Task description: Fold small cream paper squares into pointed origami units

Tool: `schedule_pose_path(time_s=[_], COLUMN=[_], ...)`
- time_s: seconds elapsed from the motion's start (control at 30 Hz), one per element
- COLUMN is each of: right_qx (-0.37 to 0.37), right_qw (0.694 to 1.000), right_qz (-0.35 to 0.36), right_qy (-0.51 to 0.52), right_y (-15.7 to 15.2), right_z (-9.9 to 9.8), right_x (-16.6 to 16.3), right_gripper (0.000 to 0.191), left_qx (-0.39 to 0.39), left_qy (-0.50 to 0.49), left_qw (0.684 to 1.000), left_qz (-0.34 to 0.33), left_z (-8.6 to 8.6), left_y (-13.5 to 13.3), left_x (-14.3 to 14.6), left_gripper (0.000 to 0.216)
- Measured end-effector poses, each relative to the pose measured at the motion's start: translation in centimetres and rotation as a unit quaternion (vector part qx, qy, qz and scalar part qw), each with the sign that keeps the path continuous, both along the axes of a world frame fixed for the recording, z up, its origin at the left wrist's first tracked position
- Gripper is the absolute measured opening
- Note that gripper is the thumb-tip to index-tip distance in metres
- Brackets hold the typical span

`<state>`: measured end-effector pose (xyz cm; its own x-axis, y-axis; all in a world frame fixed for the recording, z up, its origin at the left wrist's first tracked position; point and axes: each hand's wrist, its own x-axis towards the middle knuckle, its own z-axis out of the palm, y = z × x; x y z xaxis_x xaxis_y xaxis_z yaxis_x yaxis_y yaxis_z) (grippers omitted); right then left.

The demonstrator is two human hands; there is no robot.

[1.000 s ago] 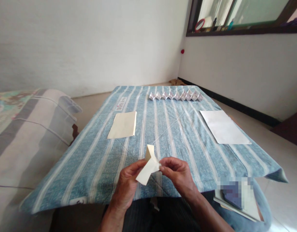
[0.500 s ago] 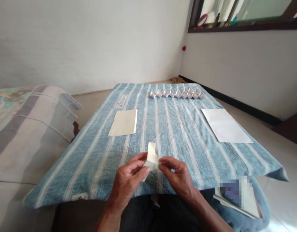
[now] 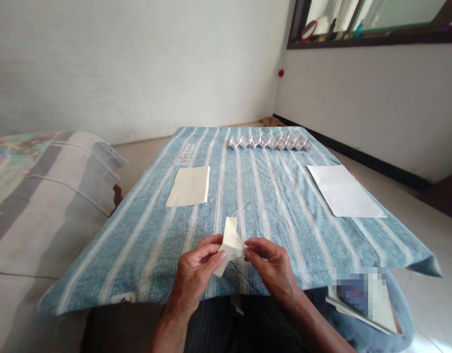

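Observation:
A small piece of folded cream paper (image 3: 232, 240) is held just above the near edge of the table, with one strip standing up and a flap pointing down toward me. My left hand (image 3: 200, 264) is closed on its left side, the thumb lying along the lower fold. The fingertips of my right hand (image 3: 270, 262) pinch its right corner. Part of the paper is hidden behind the fingers.
A blue striped cloth (image 3: 270, 215) covers the table. On it lie cream paper sheets (image 3: 189, 186), a white sheet (image 3: 345, 191) and a row of folded silvery paper shapes (image 3: 272, 142). A blue stool (image 3: 402, 314) bearing papers stands at the right; a covered bed (image 3: 56, 196) is leftward.
The folded paper has tilted and opened slightly, its lower flap showing more. Both hands keep their grip, and the right one has shifted a little to the right.

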<state>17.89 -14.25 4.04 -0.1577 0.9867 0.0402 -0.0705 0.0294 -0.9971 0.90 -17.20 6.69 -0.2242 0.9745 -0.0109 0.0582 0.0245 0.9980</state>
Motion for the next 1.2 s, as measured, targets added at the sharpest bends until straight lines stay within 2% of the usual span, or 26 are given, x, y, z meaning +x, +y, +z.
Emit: schedule_pose_path(time_s=[0.17, 0.37, 0.7, 0.9, 1.2], right_qx=[-0.006, -0.03, 0.017, 0.048, 0.043], right_qw=[1.0, 0.998, 0.999, 0.997, 0.998], right_qz=[-0.02, -0.008, -0.023, -0.016, -0.006], right_qy=[0.013, 0.048, -0.026, -0.058, -0.053], right_y=[0.0, 0.0, -0.3, -0.4, -0.4], right_z=[0.1, 0.1, 0.3, 0.3, 0.4], right_x=[-0.1, -0.3, -0.2, -0.1, -0.1], right_gripper=[0.018, 0.018, 0.01, 0.011, 0.013], left_qx=[-0.01, -0.016, -0.045, -0.04, -0.036], left_qy=[-0.034, -0.072, -0.11, -0.101, -0.108], left_qw=[0.999, 0.997, 0.993, 0.994, 0.993], left_qz=[0.003, -0.015, -0.029, -0.014, -0.01], left_z=[-0.9, -1.5, -1.6, -1.5, -1.4], left_y=[0.1, 0.1, 0.1, 0.1, 0.0], left_x=[-0.4, -0.7, -0.7, -1.0, -0.6], left_gripper=[0.019, 0.02, 0.022, 0.027, 0.022])
